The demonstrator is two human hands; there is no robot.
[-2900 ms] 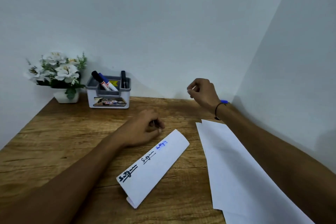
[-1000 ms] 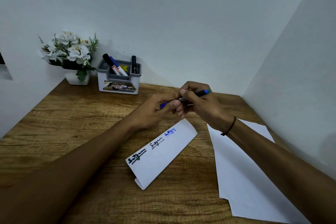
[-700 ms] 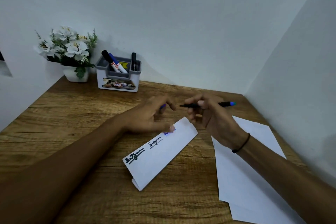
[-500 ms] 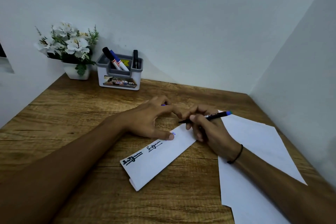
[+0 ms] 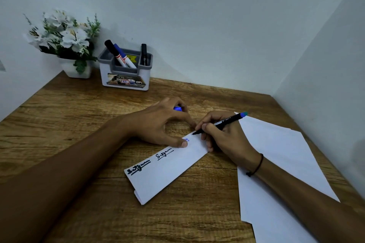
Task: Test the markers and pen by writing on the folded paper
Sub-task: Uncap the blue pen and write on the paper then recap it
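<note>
A folded white paper [image 5: 167,171] lies slanted on the wooden desk [image 5: 79,124], with two dark scribbles and a small blue mark on it. My right hand [image 5: 223,138] grips a thin black pen with a blue end [image 5: 225,121], its tip touching the paper's far corner. My left hand [image 5: 160,122] presses the paper down with its thumb and holds a blue cap [image 5: 177,108] between its fingers. Two markers [image 5: 118,56] and a black pen [image 5: 144,54] stand in a grey and white holder [image 5: 124,77] at the back.
A white pot of white flowers [image 5: 67,41] stands in the back left corner. Loose white sheets [image 5: 276,163] lie on the right under my right forearm. Walls close the desk at the back and on the right.
My hands pulled the cap off the pen; the left kept the cap. Both hands then came down onto the folded paper, and the pen tip now touches its far corner.
</note>
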